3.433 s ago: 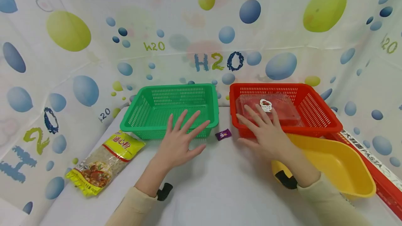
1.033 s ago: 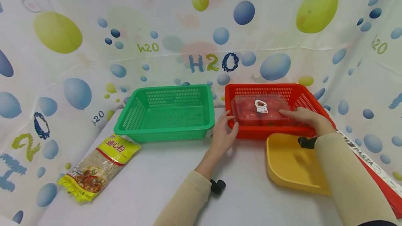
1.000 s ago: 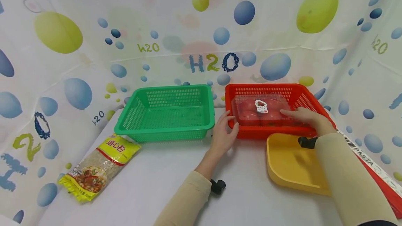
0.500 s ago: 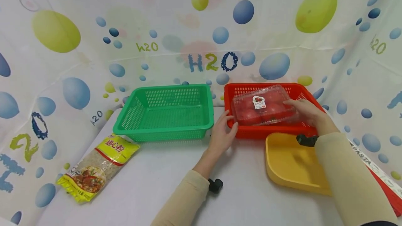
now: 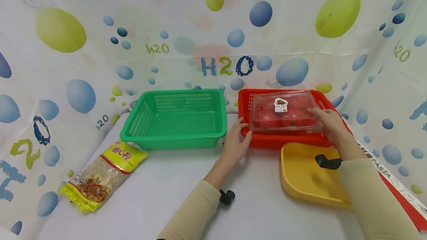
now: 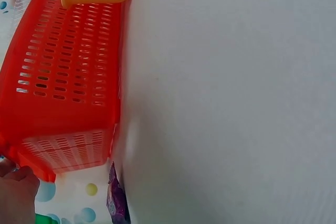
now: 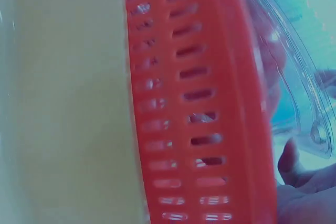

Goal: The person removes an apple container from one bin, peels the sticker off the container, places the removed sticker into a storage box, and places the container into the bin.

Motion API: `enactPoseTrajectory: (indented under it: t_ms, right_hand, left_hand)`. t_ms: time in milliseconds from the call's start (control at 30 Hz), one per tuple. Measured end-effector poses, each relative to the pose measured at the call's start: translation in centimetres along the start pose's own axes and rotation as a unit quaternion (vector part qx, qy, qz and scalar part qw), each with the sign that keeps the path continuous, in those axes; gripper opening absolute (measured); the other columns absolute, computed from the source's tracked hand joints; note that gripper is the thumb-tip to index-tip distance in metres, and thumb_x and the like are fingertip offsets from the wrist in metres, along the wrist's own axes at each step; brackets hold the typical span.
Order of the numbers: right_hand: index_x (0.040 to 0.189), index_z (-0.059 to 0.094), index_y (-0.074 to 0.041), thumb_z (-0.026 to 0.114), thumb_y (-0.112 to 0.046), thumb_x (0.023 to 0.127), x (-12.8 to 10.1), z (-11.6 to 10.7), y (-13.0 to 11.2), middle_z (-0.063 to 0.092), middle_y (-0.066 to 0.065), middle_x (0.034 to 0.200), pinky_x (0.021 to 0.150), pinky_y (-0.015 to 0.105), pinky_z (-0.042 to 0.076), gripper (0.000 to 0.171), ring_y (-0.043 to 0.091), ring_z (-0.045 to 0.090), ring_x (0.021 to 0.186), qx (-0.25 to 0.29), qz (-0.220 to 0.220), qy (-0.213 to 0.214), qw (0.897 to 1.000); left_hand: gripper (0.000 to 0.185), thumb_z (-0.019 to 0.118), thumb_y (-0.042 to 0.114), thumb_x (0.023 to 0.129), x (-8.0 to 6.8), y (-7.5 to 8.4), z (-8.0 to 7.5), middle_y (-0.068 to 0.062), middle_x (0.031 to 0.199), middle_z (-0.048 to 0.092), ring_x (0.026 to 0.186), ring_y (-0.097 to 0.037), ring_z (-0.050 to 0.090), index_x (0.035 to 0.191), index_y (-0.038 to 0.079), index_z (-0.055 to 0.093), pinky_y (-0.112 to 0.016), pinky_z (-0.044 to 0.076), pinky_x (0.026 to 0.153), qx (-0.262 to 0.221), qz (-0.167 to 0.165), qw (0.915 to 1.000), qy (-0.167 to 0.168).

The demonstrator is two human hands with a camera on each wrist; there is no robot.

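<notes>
From the head camera, the person's right hand [image 5: 328, 121] grips the near right edge of a clear plastic clamshell box of red tomatoes with a small white label [image 5: 283, 113], fingers curled over its lid; the box sits tilted over the red perforated plastic basket [image 5: 245, 101], raised about level with the rim. The left hand [image 5: 235, 142] rests against the near left corner of that red basket, thumb on the rim and fingers curled round the corner wall, so it holds the basket. Just left of it stands a green perforated plastic basket [image 5: 176, 119], and a yellow plastic tray [image 5: 307, 175] lies on the white table [image 5: 160, 203] in front of the red basket, under the right forearm. A yellow-and-clear bag of dried noodles [image 5: 100, 173] lies at the table's left edge, well apart from both hands, and a red pasta box [image 5: 398, 192] runs along the right edge. In the left wrist view, the red basket's wall [image 6: 63, 77] fills the left side, with the left hand's fingertips [image 6: 16, 192] at its corner and a small purple wrapped sweet [image 6: 116, 203] on the table just beside it. In the right wrist view, the red basket's slotted wall [image 7: 199, 108] stands beside the yellow tray [image 7: 68, 98], the clear box [image 7: 294, 93] lies beyond the rim, and the right hand's fingers [image 7: 299, 187] show at its edge.
</notes>
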State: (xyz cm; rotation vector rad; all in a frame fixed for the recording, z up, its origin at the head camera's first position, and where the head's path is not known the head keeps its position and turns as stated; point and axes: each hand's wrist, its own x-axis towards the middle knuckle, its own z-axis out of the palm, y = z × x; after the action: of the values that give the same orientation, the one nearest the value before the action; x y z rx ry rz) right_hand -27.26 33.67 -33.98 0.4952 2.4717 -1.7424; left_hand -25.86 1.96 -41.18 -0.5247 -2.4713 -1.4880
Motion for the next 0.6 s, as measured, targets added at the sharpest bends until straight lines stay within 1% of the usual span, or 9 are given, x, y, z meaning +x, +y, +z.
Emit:
enactPoseTrajectory:
  t_ms: [67,133,200,300,367,400,500,567,600]
  right_hand:
    - [0.161,0.011,-0.009,0.065,-0.066,0.088,-0.5,0.1,-0.1,0.026,0.014,0.157,0.096,0.038,0.053,0.107,0.024,0.041,0.122,0.021,-0.003,0.008,1.0]
    - [0.16,0.014,-0.011,0.064,-0.066,0.088,-1.2,0.1,-0.3,0.03,0.01,0.153,0.093,0.033,0.054,0.103,0.019,0.043,0.117,0.038,-0.008,0.016,0.999]
    - [0.158,0.018,-0.013,0.064,-0.066,0.088,-1.9,0.1,-0.6,0.038,0.004,0.144,0.088,0.028,0.055,0.1,0.015,0.046,0.112,0.063,-0.01,0.025,0.998]
    - [0.154,0.027,-0.017,0.067,-0.062,0.088,-2.9,0.0,-1.3,0.046,-0.004,0.129,0.08,0.022,0.056,0.089,0.011,0.047,0.108,0.12,-0.011,0.028,0.992]
    - [0.149,0.035,-0.021,0.069,-0.058,0.089,-3.7,0.0,-1.7,0.048,-0.008,0.122,0.077,0.021,0.056,0.079,0.01,0.047,0.107,0.153,-0.013,0.024,0.988]
    - [0.145,0.039,-0.023,0.071,-0.055,0.089,-4.0,0.0,-1.8,0.048,-0.009,0.121,0.076,0.02,0.056,0.072,0.01,0.047,0.107,0.172,-0.015,0.019,0.985]
    - [0.13,0.045,-0.029,0.071,-0.05,0.091,-5.1,0.1,-2.1,0.048,-0.01,0.122,0.077,0.02,0.055,0.051,0.01,0.046,0.108,0.202,-0.016,0.006,0.979]
    - [0.123,0.046,-0.031,0.071,-0.048,0.092,-5.8,0.4,-2.3,0.048,-0.01,0.122,0.077,0.019,0.055,0.044,0.01,0.046,0.108,0.221,-0.016,0.002,0.975]
    - [0.122,0.046,-0.032,0.072,-0.047,0.091,-6.1,0.5,-2.3,0.048,-0.01,0.122,0.077,0.02,0.055,0.043,0.009,0.046,0.109,0.23,-0.015,0.002,0.973]
  left_hand:
    - [0.039,0.058,0.025,0.102,0.0,0.0,-0.1,-0.003,0.159,0.039,0.144,-0.022,0.037,0.137,0.007,0.058,-0.041,0.045,0.107,0.001,0.002,1.0,0.0]
    - [0.04,0.058,0.025,0.102,0.1,0.1,-0.2,-0.003,0.159,0.038,0.144,-0.021,0.036,0.138,0.008,0.057,-0.041,0.045,0.106,0.0,0.002,1.0,-0.001]
    - [0.041,0.058,0.025,0.102,0.1,0.1,-0.3,-0.002,0.159,0.038,0.145,-0.021,0.036,0.139,0.008,0.057,-0.041,0.043,0.108,0.0,0.001,1.0,-0.004]
    - [0.044,0.058,0.026,0.102,0.0,0.2,-0.4,-0.001,0.16,0.037,0.145,-0.02,0.034,0.142,0.007,0.055,-0.042,0.041,0.11,0.004,-0.007,0.9999,-0.012]
    - [0.047,0.058,0.026,0.101,0.0,0.3,-0.5,0.0,0.16,0.036,0.146,-0.02,0.034,0.145,0.008,0.053,-0.042,0.04,0.111,0.01,-0.016,0.9997,-0.018]
    - [0.049,0.058,0.027,0.101,0.0,0.4,-0.6,0.0,0.161,0.036,0.146,-0.019,0.034,0.146,0.009,0.052,-0.042,0.04,0.111,0.012,-0.02,0.9995,-0.02]
    - [0.052,0.06,0.027,0.1,-0.1,0.5,-0.8,0.001,0.161,0.036,0.146,-0.019,0.034,0.148,0.011,0.049,-0.041,0.041,0.11,0.014,-0.024,0.9993,-0.024]
    - [0.052,0.06,0.027,0.1,-0.1,0.6,-0.9,0.001,0.16,0.036,0.145,-0.019,0.035,0.149,0.012,0.049,-0.041,0.043,0.109,0.009,-0.021,0.9995,-0.023]
    - [0.053,0.06,0.026,0.1,-0.2,0.6,-1.0,0.001,0.16,0.037,0.145,-0.019,0.035,0.149,0.012,0.049,-0.04,0.044,0.107,0.002,-0.019,0.9996,-0.023]
